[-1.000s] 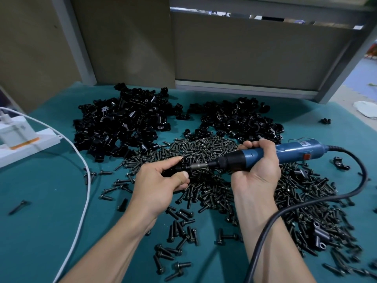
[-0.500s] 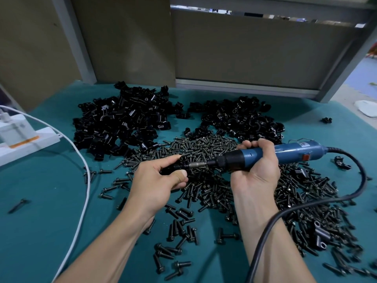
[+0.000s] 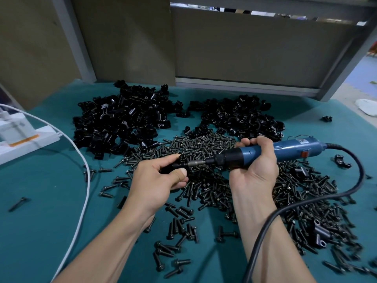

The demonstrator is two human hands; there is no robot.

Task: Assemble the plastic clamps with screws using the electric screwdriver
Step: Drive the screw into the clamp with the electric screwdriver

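My right hand (image 3: 255, 170) grips the blue electric screwdriver (image 3: 285, 149) held level, its bit pointing left. My left hand (image 3: 157, 178) pinches a small black plastic clamp (image 3: 173, 166) between thumb and forefinger, right at the bit's tip; my fingers hide most of the clamp. Both hands hover over a wide heap of black screws (image 3: 204, 146) on the teal mat. Two piles of black clamps lie behind, one at the left (image 3: 122, 123) and one at the right (image 3: 238, 117).
The screwdriver's black cable (image 3: 346, 180) loops right and runs back along my right forearm. A white cable (image 3: 85, 180) and a white power strip (image 3: 22, 139) lie at the left. Stray screws and clamps dot the teal mat (image 3: 40, 221). Grey panels wall the back.
Both hands hold nearly the same pose; the screwdriver and the clamp have shifted only slightly, staying pressed together at the bit.
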